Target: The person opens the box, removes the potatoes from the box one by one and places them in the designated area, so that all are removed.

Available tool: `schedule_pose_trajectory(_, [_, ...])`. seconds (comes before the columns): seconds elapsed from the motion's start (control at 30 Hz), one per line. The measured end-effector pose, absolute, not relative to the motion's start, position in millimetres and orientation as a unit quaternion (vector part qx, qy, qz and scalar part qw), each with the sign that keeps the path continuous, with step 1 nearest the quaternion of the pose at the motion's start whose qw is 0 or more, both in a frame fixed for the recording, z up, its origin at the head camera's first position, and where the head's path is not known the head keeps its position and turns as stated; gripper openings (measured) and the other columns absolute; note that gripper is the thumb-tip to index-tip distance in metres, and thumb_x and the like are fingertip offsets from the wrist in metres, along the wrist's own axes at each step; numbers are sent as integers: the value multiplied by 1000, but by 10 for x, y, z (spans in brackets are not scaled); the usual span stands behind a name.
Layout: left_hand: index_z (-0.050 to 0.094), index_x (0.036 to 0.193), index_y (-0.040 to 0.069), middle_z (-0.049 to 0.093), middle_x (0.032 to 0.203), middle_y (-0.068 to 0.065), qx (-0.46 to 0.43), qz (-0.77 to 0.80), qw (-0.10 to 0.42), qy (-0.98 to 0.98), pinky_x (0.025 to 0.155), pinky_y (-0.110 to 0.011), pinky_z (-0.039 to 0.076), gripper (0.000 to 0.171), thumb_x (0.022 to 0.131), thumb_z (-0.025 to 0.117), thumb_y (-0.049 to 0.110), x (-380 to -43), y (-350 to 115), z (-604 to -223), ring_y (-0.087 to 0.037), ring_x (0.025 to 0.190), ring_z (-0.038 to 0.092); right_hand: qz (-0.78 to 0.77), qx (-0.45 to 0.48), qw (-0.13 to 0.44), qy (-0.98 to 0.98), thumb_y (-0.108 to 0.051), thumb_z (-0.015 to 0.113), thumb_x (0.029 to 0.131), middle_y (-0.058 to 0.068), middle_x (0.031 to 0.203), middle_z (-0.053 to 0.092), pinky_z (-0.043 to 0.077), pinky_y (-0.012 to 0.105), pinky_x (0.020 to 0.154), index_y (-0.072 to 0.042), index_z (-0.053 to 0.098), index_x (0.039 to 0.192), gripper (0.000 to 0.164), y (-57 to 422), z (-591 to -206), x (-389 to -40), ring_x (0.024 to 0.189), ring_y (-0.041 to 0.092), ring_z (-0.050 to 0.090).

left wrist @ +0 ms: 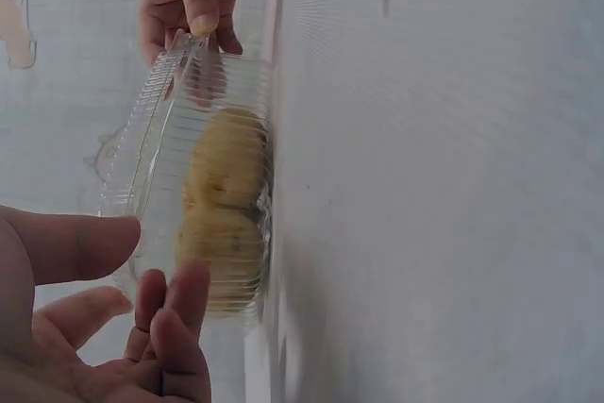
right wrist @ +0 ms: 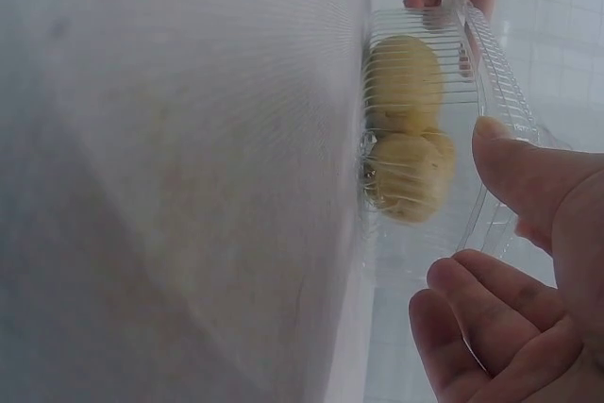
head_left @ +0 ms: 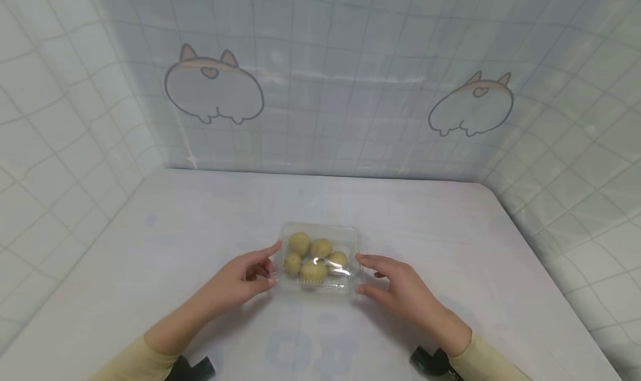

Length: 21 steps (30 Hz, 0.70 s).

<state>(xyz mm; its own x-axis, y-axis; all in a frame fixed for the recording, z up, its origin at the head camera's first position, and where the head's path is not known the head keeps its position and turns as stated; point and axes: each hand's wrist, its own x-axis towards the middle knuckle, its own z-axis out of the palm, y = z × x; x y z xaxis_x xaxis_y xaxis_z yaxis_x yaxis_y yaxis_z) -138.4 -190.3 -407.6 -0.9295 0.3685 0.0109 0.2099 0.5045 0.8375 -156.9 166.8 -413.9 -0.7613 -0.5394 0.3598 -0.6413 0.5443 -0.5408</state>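
A clear plastic clamshell box [head_left: 320, 232] rests on the white tabletop, its lid over several small yellow potatoes [head_left: 313, 270]. At the box's left side is my left hand [head_left: 247, 275], index finger extended along the edge and thumb by the near corner; the other fingers bend inward. Opposite it, my right hand [head_left: 400, 286] touches the right side, with index finger and thumb spread apart. In the right wrist view, the right thumb [right wrist: 514, 162] lies against the lid's rim. The left wrist view has the left thumb [left wrist: 85, 244] beside the ribbed wall.
White cloth with pale prints covers the table [head_left: 220, 203]. A grid-patterned curtain [head_left: 320, 92] with cartoon animal drawings hangs behind, and more gridded sheeting [head_left: 55, 147] stands at both sides. Dark straps [head_left: 433, 361] sit around the wrists by the pale yellow sleeves [head_left: 488, 361].
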Motion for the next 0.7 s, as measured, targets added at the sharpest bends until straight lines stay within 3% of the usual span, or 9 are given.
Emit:
schedule_pose_trajectory(0.27, [45, 148, 4, 56, 93, -6, 175, 502, 95, 841, 61, -26, 47, 63, 91, 70, 10, -1390, -1898, -4075, -15, 75, 53, 339, 339, 77, -874, -24, 85, 78, -2, 132, 62, 54, 33, 83, -5, 66, 128, 57, 1659, -4125, -1573, 117, 19, 60])
schedule_pose_trajectory(0.7, [36, 153, 10, 58, 96, -9, 160, 535, 98, 824, 66, -27, 49, 70, 91, 70, 10, -1390, -1882, -4089, -18, 79, 60, 326, 318, 72, -887, -30, 83, 80, -5, 134, 61, 52, 30, 85, -12, 63, 133, 59, 1664, -4117, -1569, 117, 16, 59])
